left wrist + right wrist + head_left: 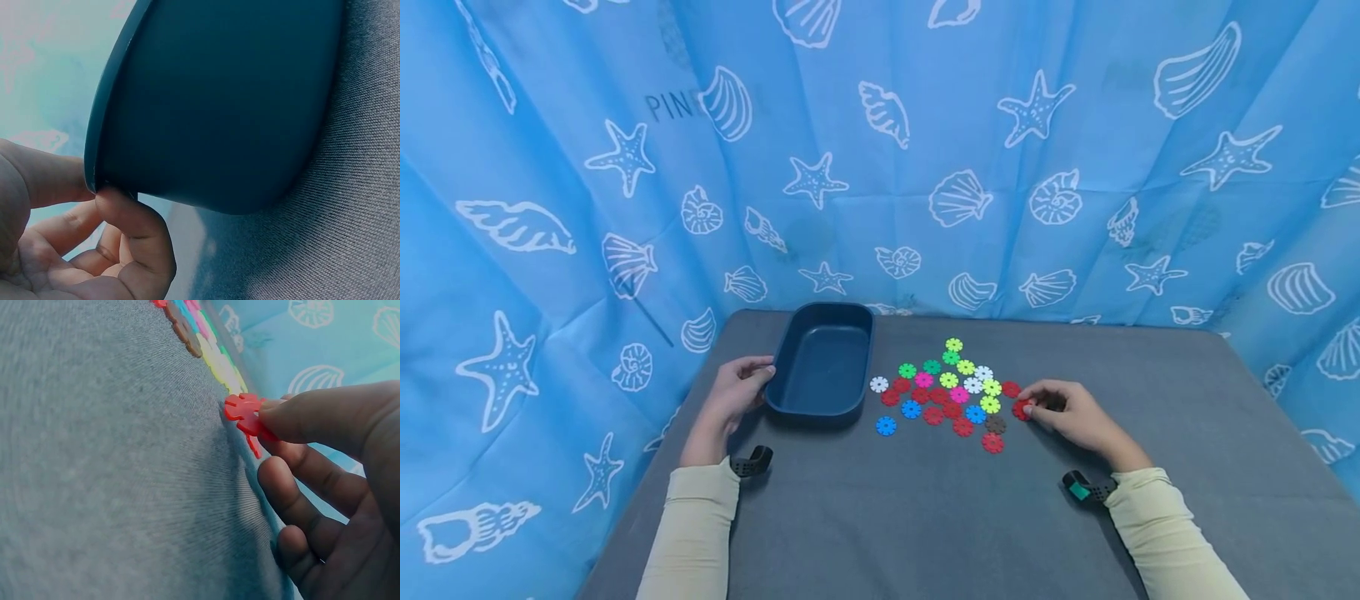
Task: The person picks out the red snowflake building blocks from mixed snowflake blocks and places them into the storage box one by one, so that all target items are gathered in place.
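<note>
On the left, my left hand (742, 392) grips the near-left rim of a dark blue plastic basin (827, 367); in the left wrist view the thumb and a curled finger (140, 231) pinch that rim. To the right of a spread of notched discs, my right hand (1071, 412) pinches a red notched disc (244, 411) between thumb and fingers. In the head view this red disc (1021, 409) shows at the fingertips. Another red disc (1011, 389) lies just beyond it, close to the hand. Part of the held disc is hidden behind the thumb.
Between the hands lie several flat notched discs in red, blue (886, 426), green (907, 371), yellow (953, 344), white (879, 384), pink and brown (996, 425). They rest on a grey cloth-covered table (925, 525). A blue shell-patterned curtain (880, 192) hangs behind and at the sides.
</note>
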Demonstrator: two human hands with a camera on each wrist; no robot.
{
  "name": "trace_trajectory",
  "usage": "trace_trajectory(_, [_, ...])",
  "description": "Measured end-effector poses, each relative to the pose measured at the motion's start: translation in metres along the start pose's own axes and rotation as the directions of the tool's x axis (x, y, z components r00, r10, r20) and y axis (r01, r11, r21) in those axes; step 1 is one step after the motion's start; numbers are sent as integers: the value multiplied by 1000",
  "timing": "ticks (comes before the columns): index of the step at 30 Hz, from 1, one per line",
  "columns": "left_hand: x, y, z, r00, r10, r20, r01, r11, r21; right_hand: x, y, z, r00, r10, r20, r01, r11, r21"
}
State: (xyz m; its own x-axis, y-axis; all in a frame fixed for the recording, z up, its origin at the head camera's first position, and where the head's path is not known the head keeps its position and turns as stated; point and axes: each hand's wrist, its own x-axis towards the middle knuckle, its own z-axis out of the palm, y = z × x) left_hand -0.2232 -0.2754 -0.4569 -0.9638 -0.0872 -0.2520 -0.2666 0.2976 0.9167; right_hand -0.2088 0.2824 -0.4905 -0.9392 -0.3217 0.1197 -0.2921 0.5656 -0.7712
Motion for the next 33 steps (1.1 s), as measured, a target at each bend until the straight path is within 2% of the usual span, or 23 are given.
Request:
trace_trajectory(6, [-1, 0, 0, 1000, 13, -3, -13, 1000, -4, 2, -1, 1, 1000, 3, -4, -3, 1000, 4])
trace_trajectory(18, [2, -4, 0, 1000, 20, -8, -20, 1000, -16, 10, -6, 2, 997, -65, -44, 66, 998, 16])
trace_trajectory(24, [2, -3, 0, 1000, 24, -16, -25, 1000, -13, 20, -12, 1, 998, -50, -36, 50, 999, -12])
trace_trajectory(33, [3, -2, -1, 1000, 27, -14, -27, 999, -19, 27, -26, 7, 999, -44, -28, 44, 999, 7])
